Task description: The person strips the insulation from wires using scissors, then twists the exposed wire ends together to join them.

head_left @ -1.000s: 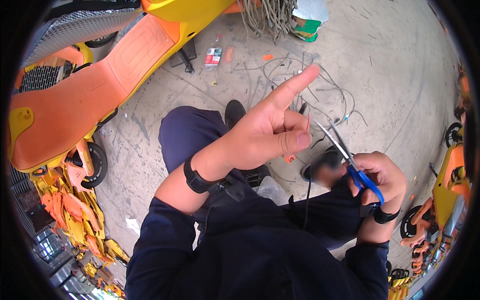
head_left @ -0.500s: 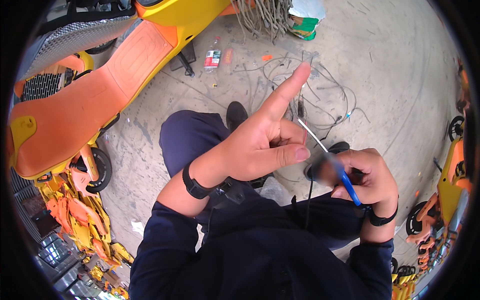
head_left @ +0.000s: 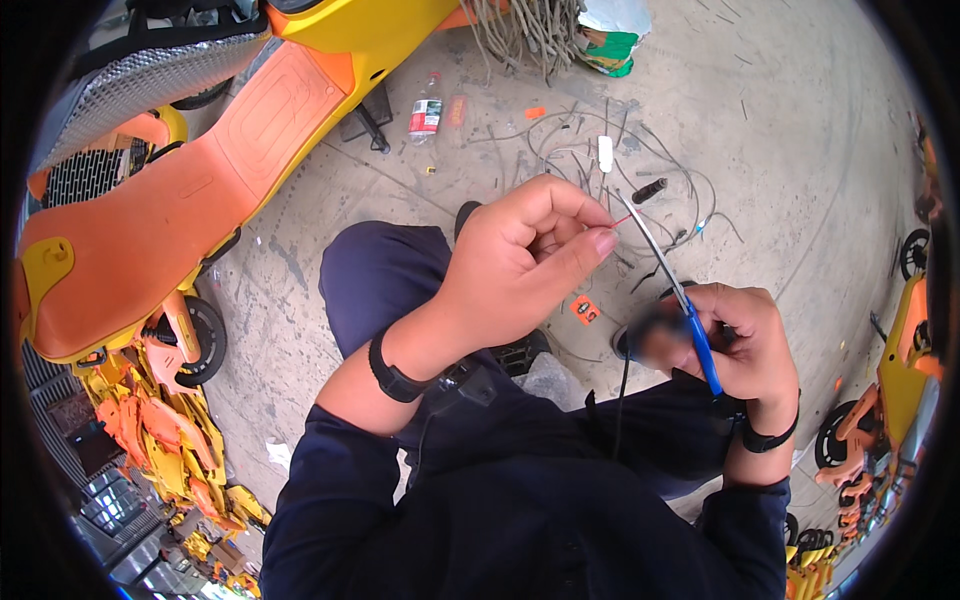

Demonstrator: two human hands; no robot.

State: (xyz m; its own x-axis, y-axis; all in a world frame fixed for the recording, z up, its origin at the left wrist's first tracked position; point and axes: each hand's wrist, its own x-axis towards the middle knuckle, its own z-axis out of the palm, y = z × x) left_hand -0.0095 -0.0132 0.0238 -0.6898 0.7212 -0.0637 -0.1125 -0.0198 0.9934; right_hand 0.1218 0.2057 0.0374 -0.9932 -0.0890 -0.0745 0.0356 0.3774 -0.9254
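Note:
My left hand [head_left: 530,265] is closed in a pinch, with a short end of thin red wire [head_left: 622,219] sticking out past its thumb and forefinger. In my right hand [head_left: 745,340] is a pair of scissors [head_left: 703,350] with blue handles, fingers wrapped round them. The slim metal blades point up and left, their tips beside the red wire; whether they touch it I cannot tell. Just beyond the tips show a black cylindrical piece [head_left: 650,191] and a white oblong piece [head_left: 605,154]. A blur covers part of the area by the right fingers.
Loose grey cables [head_left: 700,190] lie on the concrete floor ahead, near a plastic bottle [head_left: 425,115] and a bundle of cords [head_left: 525,35]. An orange and yellow scooter body [head_left: 200,190] stands at left. More vehicles [head_left: 905,345] stand at right. An orange tag [head_left: 585,310] lies between my feet.
My left forefinger, stretched out before, has curled into a pinch, and the red wire now points toward the scissors. The blades have swung more upright. The black piece has shifted right.

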